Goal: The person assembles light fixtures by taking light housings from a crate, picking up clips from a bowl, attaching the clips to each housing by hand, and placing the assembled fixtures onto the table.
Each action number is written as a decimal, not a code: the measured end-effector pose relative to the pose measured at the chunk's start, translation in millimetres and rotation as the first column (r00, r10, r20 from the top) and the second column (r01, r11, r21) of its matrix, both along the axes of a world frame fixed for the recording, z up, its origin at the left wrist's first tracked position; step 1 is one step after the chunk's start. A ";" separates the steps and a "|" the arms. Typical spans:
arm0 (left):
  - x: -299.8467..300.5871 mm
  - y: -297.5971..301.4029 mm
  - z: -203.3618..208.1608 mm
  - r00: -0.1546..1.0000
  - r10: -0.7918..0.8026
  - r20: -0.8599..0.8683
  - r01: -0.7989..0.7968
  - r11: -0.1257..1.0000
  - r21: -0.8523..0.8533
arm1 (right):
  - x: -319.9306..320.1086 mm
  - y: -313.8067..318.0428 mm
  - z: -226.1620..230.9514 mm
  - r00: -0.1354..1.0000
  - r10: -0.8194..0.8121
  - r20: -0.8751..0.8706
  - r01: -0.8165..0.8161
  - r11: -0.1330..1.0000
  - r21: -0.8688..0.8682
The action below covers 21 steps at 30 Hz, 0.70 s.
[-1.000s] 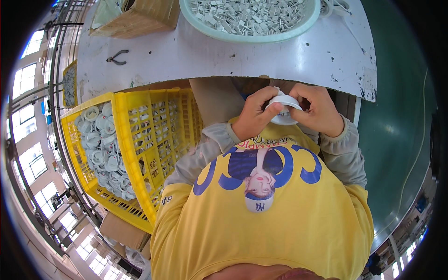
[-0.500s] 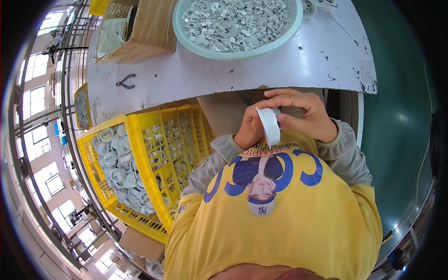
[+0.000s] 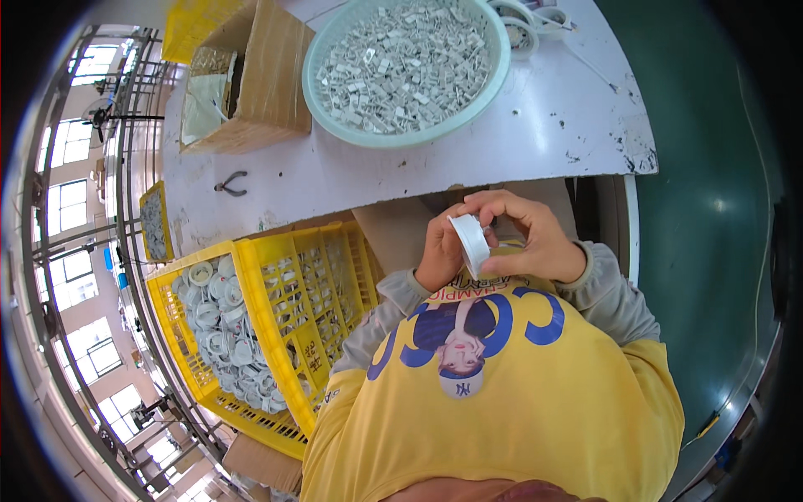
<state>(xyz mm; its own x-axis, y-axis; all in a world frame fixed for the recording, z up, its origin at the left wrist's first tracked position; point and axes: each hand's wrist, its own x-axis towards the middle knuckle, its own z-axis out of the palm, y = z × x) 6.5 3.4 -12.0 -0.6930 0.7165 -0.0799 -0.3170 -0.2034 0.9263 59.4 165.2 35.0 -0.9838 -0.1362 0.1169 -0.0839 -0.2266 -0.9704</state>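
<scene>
A white round plastic housing stands on edge in front of my chest, tilted, just below the table's near edge. My left hand grips it from the left, with its fingers mostly hidden behind the part. My right hand is bent around the other side, thumb against the lower rim and fingers arched over the top. Something small may sit between the right fingers and the housing, but I cannot make it out.
On the white table stand a pale green basin of small metallic parts, a cardboard box and pliers. White rings lie at the back. A yellow crate of white round parts is at left, beside a small yellow bin.
My right thumb has slid down to the housing's lower rim and the right fingers have shifted. The housing has tilted slightly. The whole view has moved, so the table appears lower.
</scene>
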 end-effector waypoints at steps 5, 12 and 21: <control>-1.6 9.3 -3.5 0.999 0.004 -0.049 -0.004 1.000 -0.005 | 3.0 9.1 -5.8 0.998 -0.046 -0.037 0.050 0.991 0.124; -4.7 25.8 2.2 0.994 0.113 -0.008 -0.113 0.993 -0.034 | -7.1 38.8 5.8 0.999 -0.021 -0.035 0.021 1.000 0.002; -9.3 -56.7 -4.2 0.520 0.854 0.007 -0.848 0.515 0.126 | -72.4 109.6 23.8 0.926 -0.086 -0.367 0.283 0.802 0.526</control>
<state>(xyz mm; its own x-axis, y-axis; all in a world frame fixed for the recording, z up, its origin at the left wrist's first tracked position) -2.8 -53.4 -16.2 -0.9761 -0.2173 0.0059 0.1038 -0.4419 0.8911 -13.1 274.8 58.8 -0.9204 -0.0939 0.3795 -0.3840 0.3990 -0.8327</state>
